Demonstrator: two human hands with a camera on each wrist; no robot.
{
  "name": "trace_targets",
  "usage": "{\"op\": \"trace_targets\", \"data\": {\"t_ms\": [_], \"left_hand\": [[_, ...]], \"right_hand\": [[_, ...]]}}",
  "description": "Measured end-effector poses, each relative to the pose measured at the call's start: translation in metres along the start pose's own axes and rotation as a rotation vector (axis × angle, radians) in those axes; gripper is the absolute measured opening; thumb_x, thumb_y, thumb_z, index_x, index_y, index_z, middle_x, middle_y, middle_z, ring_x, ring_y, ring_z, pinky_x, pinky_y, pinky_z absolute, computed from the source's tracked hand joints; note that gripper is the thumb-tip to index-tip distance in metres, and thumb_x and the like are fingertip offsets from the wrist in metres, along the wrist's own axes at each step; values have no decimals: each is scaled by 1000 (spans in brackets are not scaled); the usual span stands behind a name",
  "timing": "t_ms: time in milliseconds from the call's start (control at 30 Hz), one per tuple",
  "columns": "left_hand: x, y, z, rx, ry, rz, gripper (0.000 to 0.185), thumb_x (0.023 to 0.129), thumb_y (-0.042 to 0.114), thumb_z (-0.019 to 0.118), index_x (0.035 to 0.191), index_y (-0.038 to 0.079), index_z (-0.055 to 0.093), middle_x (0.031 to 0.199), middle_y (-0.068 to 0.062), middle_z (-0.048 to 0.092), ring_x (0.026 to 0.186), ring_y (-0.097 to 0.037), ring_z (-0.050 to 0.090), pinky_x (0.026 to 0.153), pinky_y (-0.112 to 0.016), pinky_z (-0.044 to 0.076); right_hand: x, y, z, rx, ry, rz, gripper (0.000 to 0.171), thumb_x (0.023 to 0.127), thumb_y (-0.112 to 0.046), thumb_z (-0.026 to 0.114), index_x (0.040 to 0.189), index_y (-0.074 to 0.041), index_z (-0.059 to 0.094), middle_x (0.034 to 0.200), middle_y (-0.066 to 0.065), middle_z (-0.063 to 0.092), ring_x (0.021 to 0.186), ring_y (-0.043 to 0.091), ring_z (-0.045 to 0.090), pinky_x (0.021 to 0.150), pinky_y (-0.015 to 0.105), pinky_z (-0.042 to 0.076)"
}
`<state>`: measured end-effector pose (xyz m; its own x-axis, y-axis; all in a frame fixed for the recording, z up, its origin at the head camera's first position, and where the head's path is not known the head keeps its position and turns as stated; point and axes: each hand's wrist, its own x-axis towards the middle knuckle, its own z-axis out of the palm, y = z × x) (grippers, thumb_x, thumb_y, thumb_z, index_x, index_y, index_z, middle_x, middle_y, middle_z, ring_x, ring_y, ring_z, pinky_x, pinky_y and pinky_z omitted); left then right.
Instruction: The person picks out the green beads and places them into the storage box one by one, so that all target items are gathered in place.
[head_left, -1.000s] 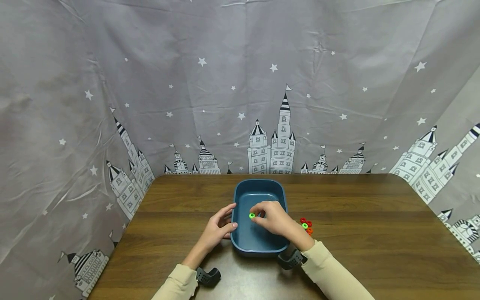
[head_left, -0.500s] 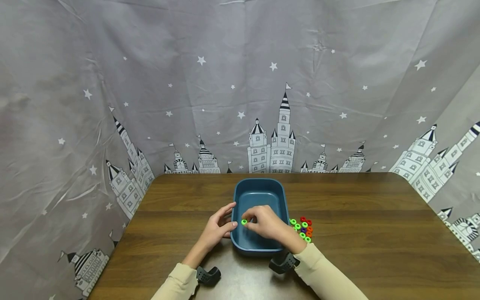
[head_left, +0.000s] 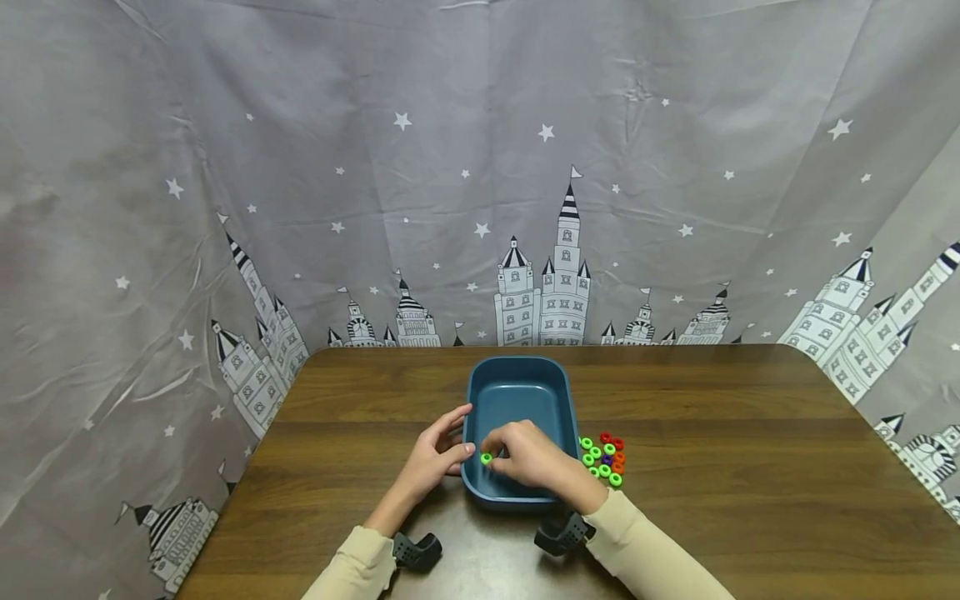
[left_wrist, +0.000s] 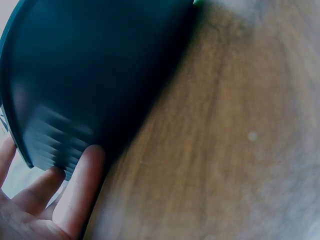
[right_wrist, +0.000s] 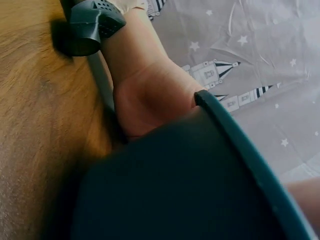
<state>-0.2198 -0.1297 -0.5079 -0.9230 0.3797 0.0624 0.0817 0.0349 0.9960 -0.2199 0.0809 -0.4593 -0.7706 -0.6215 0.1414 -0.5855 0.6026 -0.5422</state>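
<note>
1. My right hand (head_left: 534, 460) pinches a small green ring (head_left: 486, 457) between thumb and fingertip, low over the near-left part of the blue tray (head_left: 521, 379).
2. My left hand (head_left: 437, 455) rests against the tray's left wall, fingers fairly straight and laid along the outside; the left wrist view shows fingertips (left_wrist: 82, 186) touching the dark plastic.
3. To do this well, I judge I should lower the ring until it is close to the tray floor before I let go, so it lies flat and does not roll or bounce.
4. I judge the left hand's steady press matters: the tray looks light and smooth, and the table (head_left: 750, 433) is slick enough for it to slide.
5. The ring is a bright, glossy loop, probably hard plastic. The tray is a rounded rectangle with a raised rim, matte dark blue.
6. A cluster of loose rings (head_left: 604, 460) in green, red, orange and purple sits on the wood-grain table just right of the tray.
</note>
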Motion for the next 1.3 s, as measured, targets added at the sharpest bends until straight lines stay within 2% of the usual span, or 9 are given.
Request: {"op": "trace_targets", "data": {"t_ms": [267,500,600,967,1300], "left_hand": [[0,0,1,-8,-4,12,66,97,9,62,157,3,34,156,-36,36,132,-53,53,76,-36,64],[0,-1,1,-19,-7,14,66,97,9,62,157,3,35,156,-36,35,133,-53,52,76,-36,63],[0,-1,0,-13,-5,10,65,97,10,62,157,4,35,157,-36,35,133,-53,52,77,-37,64],[0,-1,0,2,-3,17,65,97,11,62,156,4,36,156,-36,36,133,-53,52,77,-39,64],[0,-1,0,-2,-3,19,65,97,10,62,156,3,36,156,-36,36,133,-53,52,77,-38,64]], "right_hand": [[-1,0,4,-60,-56,-16,12,84,-7,78,96,-5,79,90,3,79,83,12,72,74,26,58],[-1,-1,4,-80,-110,-18,5,83,-9,80,88,-9,78,72,-4,68,64,2,50,59,18,43],[-1,-1,5,-70,-123,-7,3,83,-8,80,85,-10,77,68,-6,65,61,0,46,56,17,40],[-1,-2,6,-47,-129,-6,4,82,-4,79,86,-5,78,69,-1,70,61,-1,49,57,16,44],[-1,-1,6,-40,-130,-10,4,82,-4,79,85,-6,78,66,-3,67,60,-1,47,56,16,42]]}}
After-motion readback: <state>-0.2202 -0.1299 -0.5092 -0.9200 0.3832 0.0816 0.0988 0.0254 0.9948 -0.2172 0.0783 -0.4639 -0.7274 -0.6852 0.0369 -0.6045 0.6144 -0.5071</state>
